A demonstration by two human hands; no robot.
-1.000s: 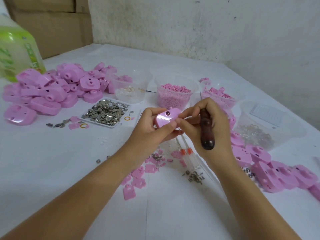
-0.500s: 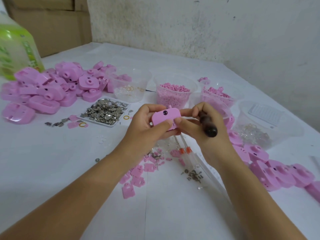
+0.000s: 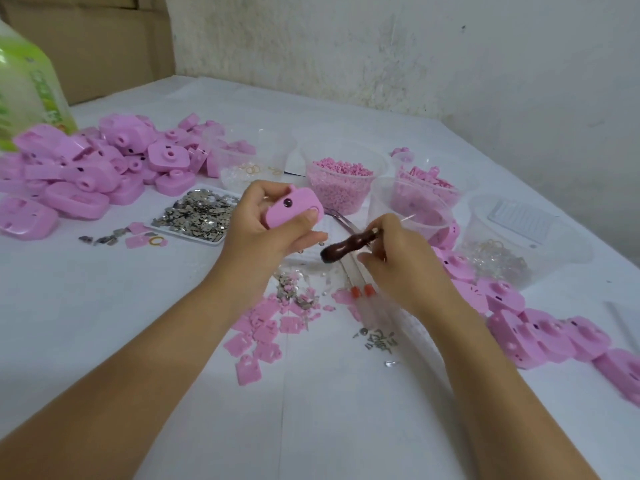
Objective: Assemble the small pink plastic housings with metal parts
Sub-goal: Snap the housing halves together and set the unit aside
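My left hand (image 3: 273, 233) grips one pink housing (image 3: 294, 211) above the counter (image 3: 104, 323), my right hand (image 3: 398, 261) curls round the awl (image 3: 346, 244) nearby; between fittings, I judge, and next I need a metal piece from the tray (image 3: 199, 216).

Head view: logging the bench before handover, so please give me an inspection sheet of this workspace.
Surface: white table, strewn with parts.
Job's things: small pink plastic housing in left hand; tray of silvery metal parts; heaps of pink housings both sides.
Clutter: loose flat pink plates, clear tubs, green bottle.
Grippers: left hand grips housing; right hand holds dark wooden-handled tool.
Cables: nothing seen.
Surroundings: stained white wall, cardboard boxes.
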